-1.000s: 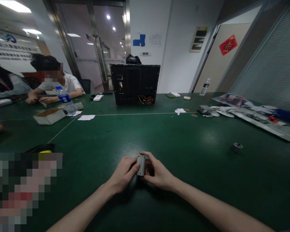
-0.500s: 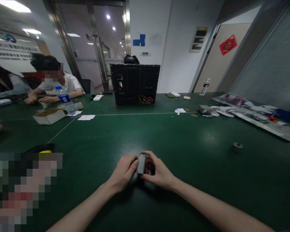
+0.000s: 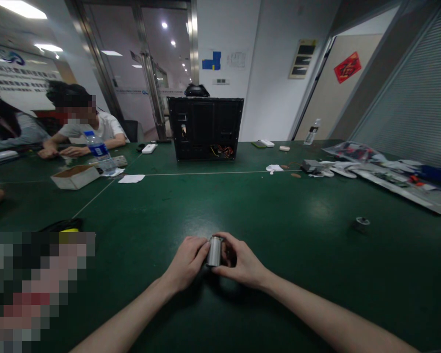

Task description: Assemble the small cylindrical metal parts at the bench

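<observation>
A small silver metal cylinder (image 3: 214, 252) is held between my two hands, just above the green table. My left hand (image 3: 187, 261) grips its left side, with the thumb against the near face and the other fingers curled behind. From the right, my right hand (image 3: 244, 261) holds it with the index finger at the upper end and the thumb at the lower end. The fingers partly cover the cylinder's sides. Apart from both hands, a small round metal part (image 3: 362, 224) stands on the table to the right.
A black panel-like device (image 3: 206, 128) stands upright at the back. An open box (image 3: 75, 177) and a water bottle (image 3: 97, 147) are at the left. Plastic bags and a white board (image 3: 397, 189) lie at the right. People sit along the left side of the table (image 3: 161, 211).
The cylinder has turned slightly between my fingers, and its near face now looks shinier. My right fingertips have moved down a little. My left hand has hardly moved.
</observation>
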The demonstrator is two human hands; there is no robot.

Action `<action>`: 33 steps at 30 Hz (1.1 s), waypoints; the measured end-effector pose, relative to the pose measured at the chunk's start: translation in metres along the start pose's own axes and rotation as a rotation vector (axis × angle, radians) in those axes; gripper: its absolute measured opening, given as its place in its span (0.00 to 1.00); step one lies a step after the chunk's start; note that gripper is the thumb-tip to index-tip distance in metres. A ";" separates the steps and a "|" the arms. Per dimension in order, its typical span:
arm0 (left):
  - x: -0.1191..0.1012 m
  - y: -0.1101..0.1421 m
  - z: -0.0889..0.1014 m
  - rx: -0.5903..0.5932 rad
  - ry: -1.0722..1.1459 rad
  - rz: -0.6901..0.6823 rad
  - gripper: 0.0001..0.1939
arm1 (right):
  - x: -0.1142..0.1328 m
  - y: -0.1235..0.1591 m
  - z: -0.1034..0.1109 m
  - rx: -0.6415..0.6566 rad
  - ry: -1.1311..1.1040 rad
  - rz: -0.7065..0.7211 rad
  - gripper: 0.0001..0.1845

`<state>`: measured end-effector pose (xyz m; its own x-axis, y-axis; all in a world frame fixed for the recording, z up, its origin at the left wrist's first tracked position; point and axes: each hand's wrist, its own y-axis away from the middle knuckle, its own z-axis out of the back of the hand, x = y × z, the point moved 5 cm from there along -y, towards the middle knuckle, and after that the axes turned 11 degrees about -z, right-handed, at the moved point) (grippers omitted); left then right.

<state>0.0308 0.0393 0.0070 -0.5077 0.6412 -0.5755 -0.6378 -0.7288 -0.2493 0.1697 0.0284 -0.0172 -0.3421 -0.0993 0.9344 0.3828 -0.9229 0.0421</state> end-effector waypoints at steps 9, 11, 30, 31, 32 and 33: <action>-0.002 0.001 0.001 0.009 -0.007 -0.024 0.20 | 0.001 0.002 -0.002 -0.007 0.032 0.020 0.37; -0.002 0.001 0.001 -0.003 -0.011 -0.003 0.16 | 0.003 0.002 -0.003 -0.024 0.062 0.059 0.37; -0.006 0.001 -0.002 -0.037 -0.080 -0.045 0.09 | 0.028 0.005 0.013 -0.220 0.103 0.225 0.03; -0.006 0.001 -0.002 -0.037 -0.077 -0.043 0.09 | 0.030 0.005 0.014 -0.231 0.102 0.237 0.03; -0.007 0.002 -0.002 -0.037 -0.071 -0.043 0.09 | 0.032 0.006 0.016 -0.248 0.102 0.251 0.03; -0.007 0.002 -0.002 -0.037 -0.067 -0.043 0.09 | 0.034 0.006 0.019 -0.272 0.100 0.265 0.03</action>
<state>0.0344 0.0332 0.0096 -0.5186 0.6856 -0.5108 -0.6385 -0.7079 -0.3020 0.1772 0.0265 0.0214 -0.3494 -0.3706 0.8605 0.2325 -0.9240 -0.3035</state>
